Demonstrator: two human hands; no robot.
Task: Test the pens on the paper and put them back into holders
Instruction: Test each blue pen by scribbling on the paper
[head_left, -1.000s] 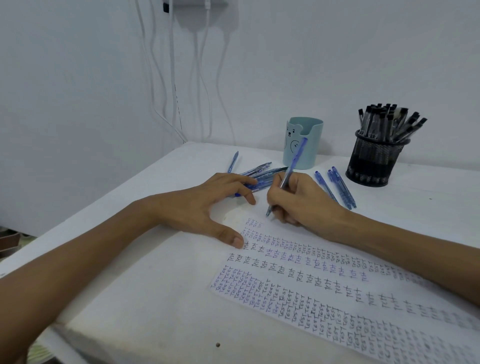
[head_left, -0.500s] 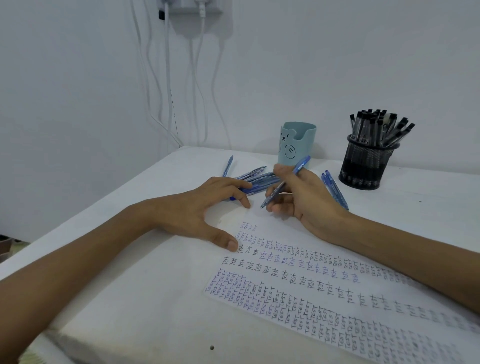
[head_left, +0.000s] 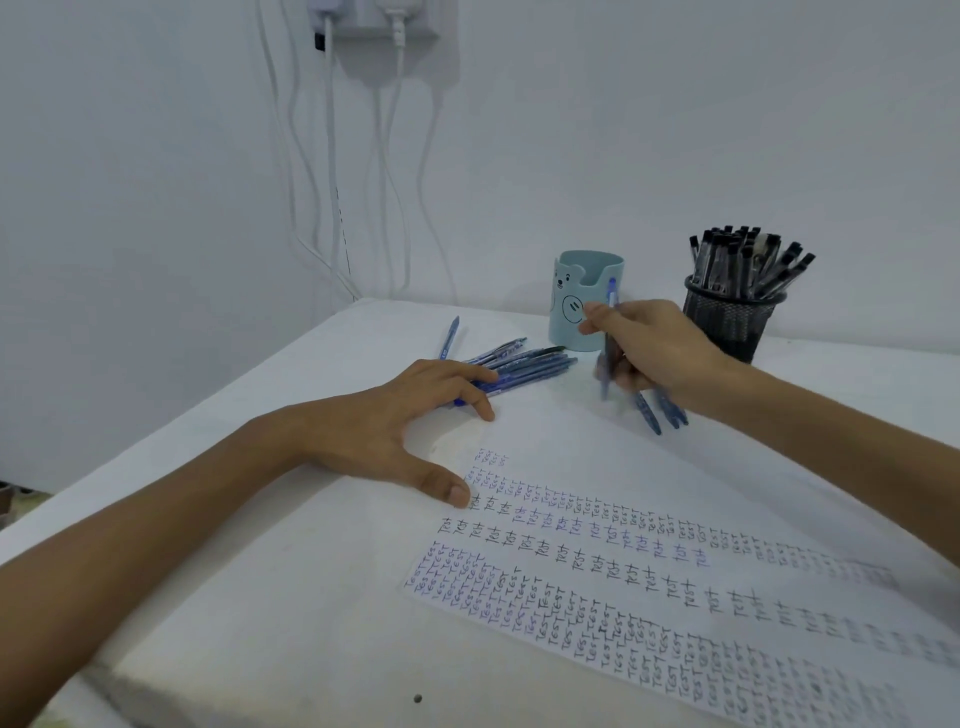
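My right hand (head_left: 652, 348) grips a blue pen (head_left: 608, 338) nearly upright, just in front of the pale blue bear-face holder (head_left: 579, 299). My left hand (head_left: 410, 421) lies spread on the top left corner of the paper (head_left: 675, 571), its thumb on the written rows and its fingertips over a heap of several blue pens (head_left: 524, 364). Two or three more blue pens (head_left: 662, 413) lie under my right wrist. A black mesh holder (head_left: 732, 317) filled with several black pens stands at the back right.
The white table (head_left: 260, 597) ends at a front left edge close to my left forearm. One single blue pen (head_left: 449, 338) lies apart at the back left. White cables (head_left: 332, 171) hang from a wall socket above the table's far corner.
My right hand has lifted the blue pen off the paper and carried it back toward the pale blue holder, turning it more upright. My left hand has stayed on the paper.
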